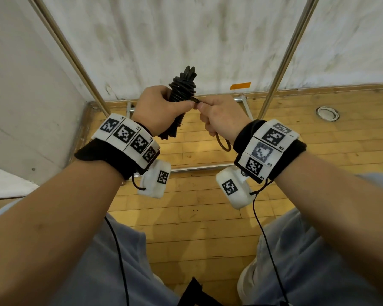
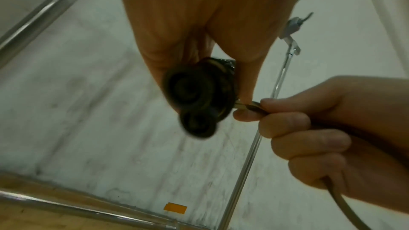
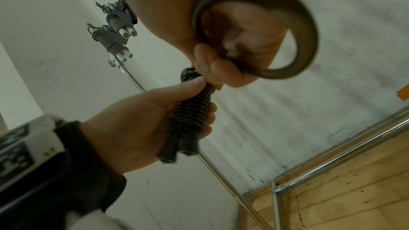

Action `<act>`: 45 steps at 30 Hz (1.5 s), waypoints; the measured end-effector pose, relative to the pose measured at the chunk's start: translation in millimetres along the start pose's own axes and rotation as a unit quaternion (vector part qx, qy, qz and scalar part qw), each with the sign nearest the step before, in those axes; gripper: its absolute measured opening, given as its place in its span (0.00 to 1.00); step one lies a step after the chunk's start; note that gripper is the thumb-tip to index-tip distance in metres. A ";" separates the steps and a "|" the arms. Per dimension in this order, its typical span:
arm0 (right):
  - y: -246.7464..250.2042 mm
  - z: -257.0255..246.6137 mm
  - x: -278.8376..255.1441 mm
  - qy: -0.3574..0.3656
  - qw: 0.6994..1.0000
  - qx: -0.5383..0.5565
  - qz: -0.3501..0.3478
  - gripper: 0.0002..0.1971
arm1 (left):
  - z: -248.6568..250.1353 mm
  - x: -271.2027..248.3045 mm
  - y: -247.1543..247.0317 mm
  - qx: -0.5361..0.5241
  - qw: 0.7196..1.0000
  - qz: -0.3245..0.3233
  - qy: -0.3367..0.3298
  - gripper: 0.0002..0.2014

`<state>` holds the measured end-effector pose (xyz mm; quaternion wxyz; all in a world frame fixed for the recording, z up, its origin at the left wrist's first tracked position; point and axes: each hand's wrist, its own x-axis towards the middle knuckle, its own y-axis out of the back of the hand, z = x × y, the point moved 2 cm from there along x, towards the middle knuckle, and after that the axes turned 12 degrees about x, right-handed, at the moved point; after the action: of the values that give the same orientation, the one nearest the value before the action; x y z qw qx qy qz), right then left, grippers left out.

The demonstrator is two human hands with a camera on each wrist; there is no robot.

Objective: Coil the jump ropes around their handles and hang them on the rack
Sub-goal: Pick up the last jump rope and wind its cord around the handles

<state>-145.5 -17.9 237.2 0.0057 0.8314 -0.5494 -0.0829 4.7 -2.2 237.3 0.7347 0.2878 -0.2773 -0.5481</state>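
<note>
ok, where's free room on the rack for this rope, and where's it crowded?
Crowded: top of the left pole, where two coiled ropes already hang. The right pole is bare below its clip. Floor between the poles is open.

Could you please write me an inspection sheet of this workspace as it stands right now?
Surface: wooden floor; no table seen.
Job's things: black jump rope, mostly coiled around its paired handles; a loose loop of rope remains. Grey coiled ropes already hang on the rack.
Clutter: orange tape on the wall, round floor fitting.
Grippers: left hand grips the bundle; right hand pinches the rope's free end.
Cables: thin black leads hang from the wrist cameras.
Surroundings: white scuffed wall, chrome rack frame.
</note>
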 end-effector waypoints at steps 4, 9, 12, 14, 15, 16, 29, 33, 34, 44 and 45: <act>-1.0 -3.0 -2.5 0.019 1.000 -0.004 -0.017 0.14 | 5.9 -2.8 -4.3 -0.071 0.995 -0.058 0.027 0.14; 1.3 -4.8 -2.8 0.049 0.996 -0.068 -0.019 0.14 | 10.8 -4.4 -6.0 -0.021 0.999 -0.030 -0.008 0.14; 2.9 -4.6 0.7 0.049 0.995 -0.083 -0.002 0.12 | 10.5 -5.0 -6.9 0.029 0.999 0.017 -0.017 0.18; 3.0 -3.4 3.3 0.043 0.995 -0.085 0.004 0.12 | 12.2 -5.8 -11.9 0.005 0.999 -0.038 -0.008 0.17; 3.5 -2.6 4.2 0.042 0.995 -0.087 0.008 0.12 | 13.2 -5.9 -13.6 -0.020 0.997 -0.074 0.004 0.15; 3.9 -2.0 5.0 0.042 0.995 -0.087 0.011 0.12 | 13.5 -5.5 -13.5 -0.044 0.994 -0.102 0.014 0.13; 11.1 -4.0 5.9 0.040 0.997 -0.062 -0.018 0.11 | 13.0 -11.4 -1.0 -0.144 0.982 -0.120 0.010 0.18; 13.7 -3.9 6.7 0.044 0.996 -0.076 -0.018 0.12 | 12.9 -11.0 -1.3 -0.137 0.986 -0.097 0.017 0.19; 14.4 -4.7 7.3 0.047 0.995 -0.084 -0.013 0.12 | 13.2 -11.6 -2.9 -0.150 0.983 -0.102 0.023 0.19; 8.5 -11.1 5.2 0.035 0.991 -0.129 -0.016 0.15 | 14.3 -6.9 -16.2 -0.074 0.995 -0.066 0.007 0.15; 8.1 -10.8 6.1 0.035 0.991 -0.125 -0.011 0.14 | 15.1 -6.9 -18.8 -0.077 0.995 -0.067 0.009 0.17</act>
<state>-149.0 -27.5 247.9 0.1281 0.8324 -0.5251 -0.1222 -20.1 -1.7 233.3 0.7187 0.2528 -0.2080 -0.6134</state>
